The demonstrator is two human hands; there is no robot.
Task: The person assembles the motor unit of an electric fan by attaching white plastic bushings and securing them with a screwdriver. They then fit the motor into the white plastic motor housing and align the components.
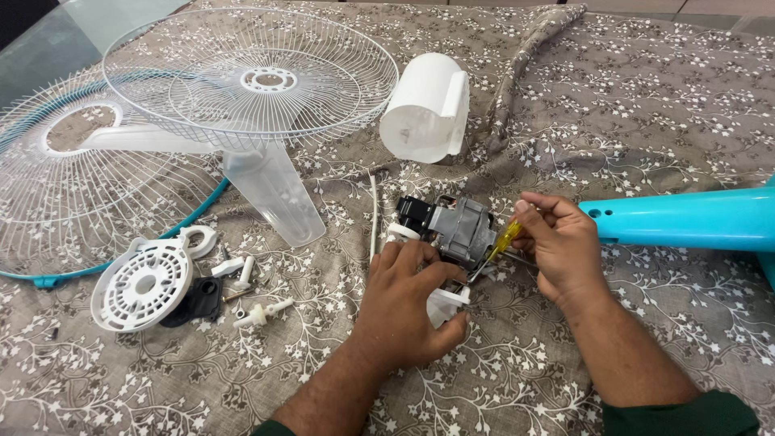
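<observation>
A grey metal fan motor (462, 228) with a black block at its left end lies on the patterned cloth (646, 105). My left hand (408, 300) presses on its near side and grips a white plastic part (446, 304) under it. My right hand (561, 246) holds a yellow-handled screwdriver (507, 239), its tip pointing into the motor's right side. A thin white rod (373, 214) lies just left of the motor.
Two white wire fan guards (250, 77) (73, 173) and clear blades (274, 194) lie at back left. A white motor cover (426, 106) stands behind. A turquoise stand tube (686, 218) reaches in from the right. A white round plate (144, 284), knobs and screws (260, 311) lie left.
</observation>
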